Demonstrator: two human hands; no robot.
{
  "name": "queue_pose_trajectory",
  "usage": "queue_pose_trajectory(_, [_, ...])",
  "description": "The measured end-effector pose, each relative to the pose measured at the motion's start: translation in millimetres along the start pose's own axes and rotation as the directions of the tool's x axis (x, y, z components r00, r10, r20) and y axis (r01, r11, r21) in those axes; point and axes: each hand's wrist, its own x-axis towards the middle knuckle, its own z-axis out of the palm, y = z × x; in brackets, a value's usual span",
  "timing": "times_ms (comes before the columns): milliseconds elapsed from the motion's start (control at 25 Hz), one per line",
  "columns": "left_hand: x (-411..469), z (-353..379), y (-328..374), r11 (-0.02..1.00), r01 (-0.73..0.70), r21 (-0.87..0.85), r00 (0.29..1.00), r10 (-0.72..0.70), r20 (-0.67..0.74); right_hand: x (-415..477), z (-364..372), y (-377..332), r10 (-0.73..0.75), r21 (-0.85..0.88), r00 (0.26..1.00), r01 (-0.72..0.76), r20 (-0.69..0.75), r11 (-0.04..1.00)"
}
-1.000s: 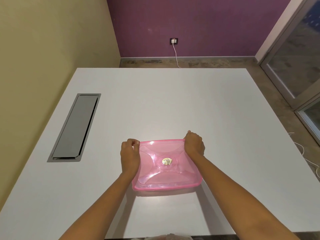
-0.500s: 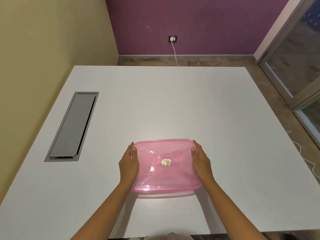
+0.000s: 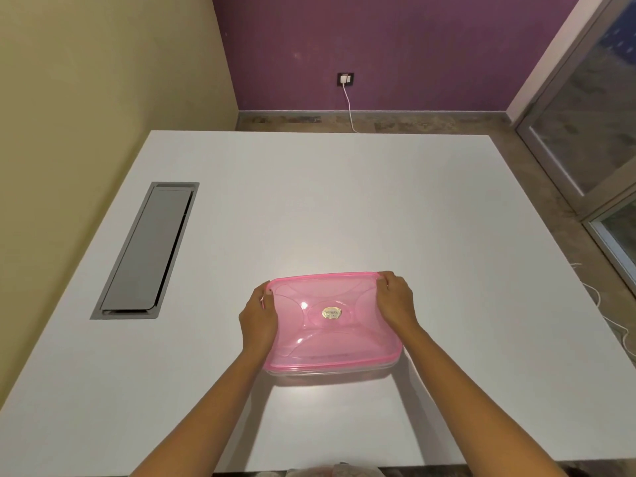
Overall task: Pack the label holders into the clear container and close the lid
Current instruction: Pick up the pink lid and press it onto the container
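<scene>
A clear container with a translucent pink lid (image 3: 330, 339) sits on the white table (image 3: 344, 208) near its front edge. The lid lies flat on top and bears a small gold sticker (image 3: 331, 312) at its middle. My left hand (image 3: 258, 320) grips the lid's left edge, thumb on top. At the far right corner my right hand (image 3: 395, 301) holds the lid, fingers curled over the rim. No label holders can be made out through the pink lid.
A grey cable hatch (image 3: 148, 251) is set into the table at the left. A wall socket with a white cable (image 3: 346, 79) is on the purple wall beyond. A glass door (image 3: 592, 132) stands at the right.
My hands went from fists on the lid's far corners to flat on its sides. Now the right hand is back up at the far right corner; the left holds the left edge.
</scene>
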Motion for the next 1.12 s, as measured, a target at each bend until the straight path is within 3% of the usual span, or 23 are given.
queue_pose_trajectory(200, [-3, -2, -2, 1.0, -0.003, 0.003, 1.0, 0.003, 0.0, 9, 8, -18, -0.049, -0.107, 0.998, 0.054, 0.047, 0.993])
queue_pose_trajectory(560, [-7, 3, -5, 0.997, -0.079, 0.012, 0.997, 0.079, -0.001, -1, 16, -20, -0.146, -0.363, 0.983, 0.097, -0.111, 0.927])
queue_pose_trajectory(680, [-6, 3, -7, 0.996, -0.089, 0.014, 0.996, 0.089, 0.006, 16, 15, -22, -0.038, -0.403, 0.997, 0.008, -0.066, 0.915])
queue_pose_trajectory(800, [-7, 4, -7, 0.996, -0.091, 0.011, 0.996, 0.091, -0.004, 18, 18, -22, -0.083, -0.54, 0.996, 0.076, 0.012, 0.838])
queue_pose_trajectory(920, [-3, 4, -5, 0.993, -0.092, 0.074, 0.995, 0.094, -0.03, 15, 20, -17, -0.154, -0.633, 0.988, 0.14, 0.034, 0.762])
queue_pose_trajectory(1040, [17, 5, 8, 0.989, -0.016, 0.147, 0.998, 0.024, -0.054, 15, 21, -13, -0.202, -0.627, 0.979, 0.158, 0.002, 0.762])
queue_pose_trajectory(1120, [36, 7, 19, 0.962, 0.047, 0.269, 0.999, -0.053, 0.012, 14, 20, -12, -0.223, -0.621, 0.975, 0.168, -0.01, 0.766])
